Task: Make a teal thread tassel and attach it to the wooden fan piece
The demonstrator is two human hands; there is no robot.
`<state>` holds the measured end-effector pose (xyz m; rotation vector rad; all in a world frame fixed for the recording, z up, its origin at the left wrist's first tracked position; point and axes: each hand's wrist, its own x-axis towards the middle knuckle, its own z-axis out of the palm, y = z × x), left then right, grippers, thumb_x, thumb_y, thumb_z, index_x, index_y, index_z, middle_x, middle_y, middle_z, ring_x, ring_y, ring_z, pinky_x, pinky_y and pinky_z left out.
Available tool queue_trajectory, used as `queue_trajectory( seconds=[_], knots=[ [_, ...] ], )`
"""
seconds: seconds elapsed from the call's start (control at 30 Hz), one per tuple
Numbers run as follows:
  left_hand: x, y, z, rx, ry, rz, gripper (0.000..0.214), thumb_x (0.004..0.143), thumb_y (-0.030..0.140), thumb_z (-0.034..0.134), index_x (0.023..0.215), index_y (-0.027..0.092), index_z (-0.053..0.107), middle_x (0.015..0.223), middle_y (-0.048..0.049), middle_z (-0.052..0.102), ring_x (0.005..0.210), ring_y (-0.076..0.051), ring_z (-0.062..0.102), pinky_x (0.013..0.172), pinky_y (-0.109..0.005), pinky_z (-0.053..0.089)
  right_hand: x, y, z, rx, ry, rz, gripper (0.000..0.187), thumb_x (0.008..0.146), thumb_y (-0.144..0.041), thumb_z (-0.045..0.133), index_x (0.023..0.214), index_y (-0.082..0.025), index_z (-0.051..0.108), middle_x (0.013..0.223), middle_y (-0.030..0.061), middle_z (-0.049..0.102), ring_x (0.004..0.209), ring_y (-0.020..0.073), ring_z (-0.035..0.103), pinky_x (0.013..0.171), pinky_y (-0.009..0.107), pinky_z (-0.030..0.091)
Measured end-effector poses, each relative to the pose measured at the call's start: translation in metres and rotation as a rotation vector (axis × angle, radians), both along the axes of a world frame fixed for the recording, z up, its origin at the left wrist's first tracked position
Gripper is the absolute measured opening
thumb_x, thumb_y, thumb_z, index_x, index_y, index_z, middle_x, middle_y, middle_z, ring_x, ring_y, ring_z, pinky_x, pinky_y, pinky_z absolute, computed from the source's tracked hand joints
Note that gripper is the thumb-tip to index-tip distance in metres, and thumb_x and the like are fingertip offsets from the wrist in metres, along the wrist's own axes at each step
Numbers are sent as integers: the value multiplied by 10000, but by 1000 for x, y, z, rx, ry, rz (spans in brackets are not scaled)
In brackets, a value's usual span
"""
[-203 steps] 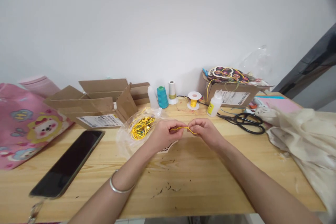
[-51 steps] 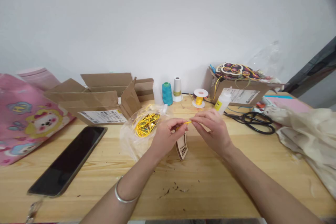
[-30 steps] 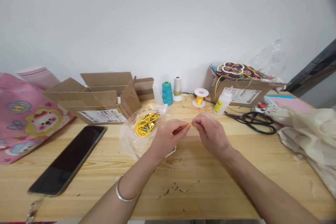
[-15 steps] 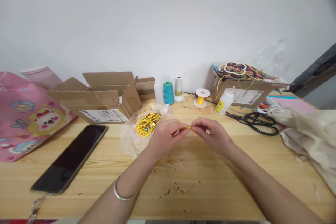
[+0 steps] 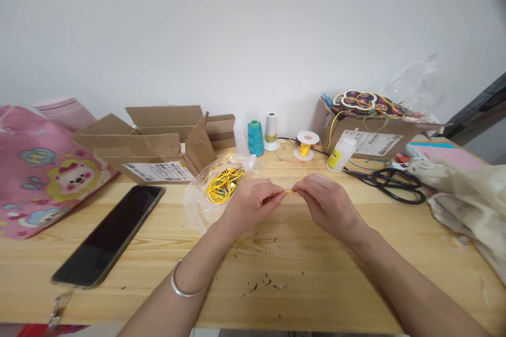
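A short stretch of thin yellow cord (image 5: 290,192) runs between my two hands above the wooden table. My left hand (image 5: 255,202) pinches one end between thumb and forefinger. At the other side my right hand (image 5: 326,202) is closed on the same cord, its back turned more toward me. Left of my left hand lies a clear plastic bag (image 5: 197,208) with a tangle of yellow cord (image 5: 221,187) in it. The rest of the cord is hidden by my fingers.
Behind stand a teal thread cone (image 5: 255,139), a white spool (image 5: 271,129), a yellow thread spool (image 5: 305,148) and a glue bottle (image 5: 342,154). Black scissors (image 5: 399,185) lie right. Cardboard boxes (image 5: 154,145), a phone (image 5: 108,237), a pink bag (image 5: 47,184) and cloth (image 5: 474,205) surround.
My hands have moved slightly apart, so more yellow cord shows between them. The right hand has turned palm-down and shifted right. The whole view has shifted a little.
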<state>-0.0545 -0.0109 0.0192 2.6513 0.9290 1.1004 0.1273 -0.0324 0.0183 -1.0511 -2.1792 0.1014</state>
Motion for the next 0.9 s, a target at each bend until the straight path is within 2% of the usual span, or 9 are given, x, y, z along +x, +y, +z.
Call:
queue_trajectory(
  seconds=[0.17,0.23,0.3,0.5,0.63,0.77,0.83,0.9],
  knots=[
    [-1,-1,3,-30,-45,-2,156,781,221,494,724,169,630,535,26,560,487,-53,463,493,-165,342,1,0,1,8,68,5,192,827,-134,379,790,-154,566,693,55,572,659,140,499,592,260,393],
    [-2,-2,3,-53,-62,9,148,775,227,508,726,168,634,536,28,559,482,-49,456,491,-162,341,0,1,2,-53,133,15,174,816,-139,399,769,-156,566,680,45,566,651,133,490,595,257,381],
    [-2,-2,2,-92,-85,12,141,771,237,521,743,169,641,546,29,565,484,-45,455,493,-157,343,-2,2,2,-218,257,24,144,802,-163,428,747,-158,561,645,21,546,606,116,468,565,243,364],
    [1,-2,-2,-138,-129,-2,145,767,250,532,756,168,651,544,30,568,485,-41,454,496,-153,342,-8,3,-2,-967,893,138,97,711,-231,557,735,-138,569,638,-15,494,538,58,388,495,188,304],
    [2,-1,-2,-151,-137,0,154,769,256,528,758,168,654,550,25,578,483,-43,460,490,-155,348,-6,2,-1,-1270,1159,237,91,649,-176,594,714,-136,544,615,-30,464,449,22,251,399,159,166],
    [1,-1,-2,-177,-149,19,167,759,268,543,825,162,655,587,12,608,486,-47,475,485,-157,359,0,1,3,-1383,1186,319,82,660,-174,551,736,-156,525,542,-53,412,424,25,207,384,163,105],
    [0,-1,-2,-186,-148,18,181,761,268,540,860,166,653,607,7,623,492,-50,486,486,-159,365,-1,2,3,-1344,1088,268,98,671,-190,539,763,-157,536,518,-57,415,417,25,224,387,166,109],
    [0,-1,-2,-194,-141,6,181,766,266,533,870,178,653,616,7,631,501,-54,498,491,-161,371,-3,2,3,-1223,948,166,162,669,-198,557,826,-155,560,535,-49,472,416,25,257,393,170,136]
  ],
)
